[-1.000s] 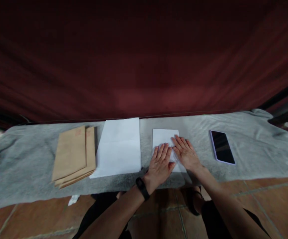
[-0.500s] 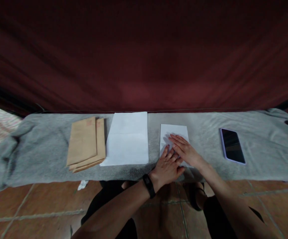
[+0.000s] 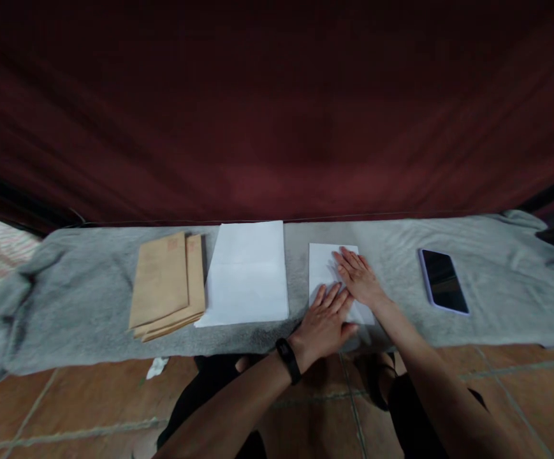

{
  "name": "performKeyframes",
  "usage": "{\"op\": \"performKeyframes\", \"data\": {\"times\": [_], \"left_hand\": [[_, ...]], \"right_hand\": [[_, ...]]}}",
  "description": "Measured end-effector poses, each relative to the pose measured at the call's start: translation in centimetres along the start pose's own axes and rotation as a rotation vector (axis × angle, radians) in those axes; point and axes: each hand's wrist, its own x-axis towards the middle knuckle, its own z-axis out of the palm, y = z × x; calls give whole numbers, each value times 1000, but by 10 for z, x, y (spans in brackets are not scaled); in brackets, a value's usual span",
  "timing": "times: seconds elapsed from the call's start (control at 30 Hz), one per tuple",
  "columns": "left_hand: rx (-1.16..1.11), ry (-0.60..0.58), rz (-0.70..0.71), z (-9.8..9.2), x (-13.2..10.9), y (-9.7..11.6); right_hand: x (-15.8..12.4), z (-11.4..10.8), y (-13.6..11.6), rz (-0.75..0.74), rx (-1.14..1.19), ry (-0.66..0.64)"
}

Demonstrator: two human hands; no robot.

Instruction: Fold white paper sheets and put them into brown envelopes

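Observation:
A folded white sheet of paper point(image 3: 322, 264) lies on the grey cloth point(image 3: 386, 242) in front of me. My left hand point(image 3: 325, 322), with a black band on its wrist, rests flat on the sheet's near end, fingers stretched out. My right hand point(image 3: 360, 278) lies flat on the sheet's right side, a little farther from me, fingers spread. Both palms press the paper down and neither grips anything.
A stack of white paper point(image 3: 248, 274) lies to the left of the folded sheet, and brown envelopes point(image 3: 166, 285) lie left of that. A phone point(image 3: 443, 280) with a dark screen rests to the right. A dark red curtain point(image 3: 277, 108) hangs behind. Tiled floor point(image 3: 66, 401) below.
My left hand has slid toward me along the sheet, and my right hand has moved a little away and to the right. The view has shifted.

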Motion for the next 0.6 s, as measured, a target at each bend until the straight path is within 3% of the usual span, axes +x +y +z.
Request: {"op": "performKeyframes", "data": {"times": [0.4, 0.6], "left_hand": [[27, 78, -181, 11, -15, -1], [48, 102, -215, 12, -15, -2]], "right_hand": [[-17, -1, 20, 162, -62, 135], [-33, -11, -13, -47, 80, 82]]}}
